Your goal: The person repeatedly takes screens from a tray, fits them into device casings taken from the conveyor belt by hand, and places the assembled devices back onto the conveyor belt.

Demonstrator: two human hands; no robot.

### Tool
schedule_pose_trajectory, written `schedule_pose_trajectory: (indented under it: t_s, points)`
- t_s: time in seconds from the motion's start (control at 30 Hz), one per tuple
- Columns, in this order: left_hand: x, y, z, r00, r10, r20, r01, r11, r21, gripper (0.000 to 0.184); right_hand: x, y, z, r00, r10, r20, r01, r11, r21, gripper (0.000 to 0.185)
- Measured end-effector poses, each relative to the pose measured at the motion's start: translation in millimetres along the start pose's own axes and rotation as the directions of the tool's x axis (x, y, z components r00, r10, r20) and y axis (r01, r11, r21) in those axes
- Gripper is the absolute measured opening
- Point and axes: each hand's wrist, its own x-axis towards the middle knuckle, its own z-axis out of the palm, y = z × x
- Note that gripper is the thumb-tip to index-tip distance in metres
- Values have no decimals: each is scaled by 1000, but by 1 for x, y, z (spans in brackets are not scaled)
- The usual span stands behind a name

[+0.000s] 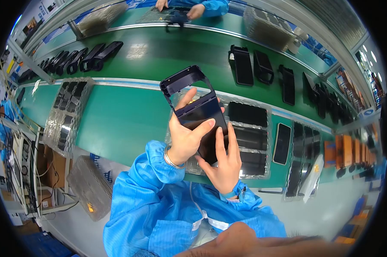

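Above the bench I hold a black handheld payment terminal housing (202, 112), tilted, with an open frame at its top end and a dark glossy screen panel below. My left hand (183, 139) grips it from the left side, thumb on the screen and fingers behind. My right hand (224, 165) is at the lower right, its fingertips on the screen and its thumb at the lower edge. Beneath and right of the hands lies a clear plastic tray (268, 147) with dark screen panels (250, 138) in its pockets.
A green conveyor (159, 51) carries several black terminals (243, 64). A phone-like device (282, 143) lies right of the tray. More trays of panels (67, 111) sit at both sides. Across the conveyor, another person's hands (196, 12) work over a tray.
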Motion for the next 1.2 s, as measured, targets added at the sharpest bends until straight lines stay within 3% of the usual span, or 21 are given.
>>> schedule_pose_trajectory:
  t_s: [0.07, 0.17, 0.2, 0.23, 0.27, 0.3, 0.4, 0.47, 0.57, 0.63, 0.67, 0.77, 0.87, 0.93, 0.97, 1.0, 1.1, 1.17, 1.2]
  points:
    - [-1, 0, 0, 999, -24, 22, 23, 999, 34, 72, 1, 7, 2, 1000, -11, 17, 11, 1000, 5, 78]
    - [-4, 11, 1, 993, -77, 94, 71, 995, 67, 79, 7, 15, -6, 997, -17, 72, 1, 977, 213, 85]
    - [-1, 6, -14, 966, -52, 255, -9, 973, 232, 84, 8, 34, -4, 987, -103, 127, 43, 913, 406, 90]
    - [-1, 12, -19, 936, -137, 323, 54, 966, 253, 88, 2, 38, 0, 938, 99, 332, -340, 444, 829, 89]
    - [-2, 12, -17, 940, -79, 333, -43, 938, 345, 84, 3, 43, -3, 908, 52, 415, -418, 86, 904, 89]
    - [-4, 12, -14, 937, -20, 350, -141, 892, 429, 80, 9, 47, -6, 884, -26, 467, -455, -280, 845, 90]
    - [-8, 21, -6, 813, 3, 582, -491, 540, 683, 70, 5, 64, 9, 916, -19, 400, -354, -506, 786, 93]
    - [-13, 10, -1, 829, -25, 559, -462, 534, 708, 65, 1, 66, 15, 937, -55, 345, -302, -622, 722, 89]
    - [-16, -2, 1, 874, -23, 486, -407, 513, 756, 64, -1, 58, 8, 886, 144, 441, -368, -363, 856, 80]
    - [-13, -1, 1, 893, 19, 450, -406, 467, 786, 67, 2, 59, 8, 912, 97, 399, -345, -343, 873, 81]
    - [-19, 2, 9, 908, 119, 401, -415, 385, 824, 53, 3, 57, 7, 921, 116, 373, -324, -307, 895, 83]
    - [-29, -8, -17, 712, 219, 667, -690, 390, 610, 37, 7, 54, 9, 965, 166, 201, -189, -85, 978, 77]
    - [-42, -8, -13, 797, 132, 589, -578, 448, 682, 24, 6, 58, 16, 970, 241, 30, -90, 244, 966, 78]
    - [-46, -15, -22, 928, 71, 366, -318, 664, 677, 27, 14, 50, 16, 963, 235, -133, 0, 494, 869, 78]
    - [-46, -20, -29, 967, 17, 253, -180, 749, 638, 28, 15, 47, 11, 965, 260, -41, -91, 474, 876, 77]
    - [-44, -22, -33, 985, -152, 86, 104, 905, 414, 29, 16, 44, 4, 958, 282, 51, -180, 453, 873, 76]
    - [-26, -26, -42, 915, -402, -23, 401, 907, 124, 27, 17, 53, -2, 892, 326, 313, -447, 532, 719, 70]
    - [-19, -42, -51, 902, -429, -39, 431, 898, 92, 25, 27, 61, -9, 843, 333, 423, -532, 639, 556, 63]
    - [-12, -48, -56, 898, -438, -40, 440, 895, 80, 27, 32, 60, -14, 861, 316, 399, -489, 727, 481, 54]
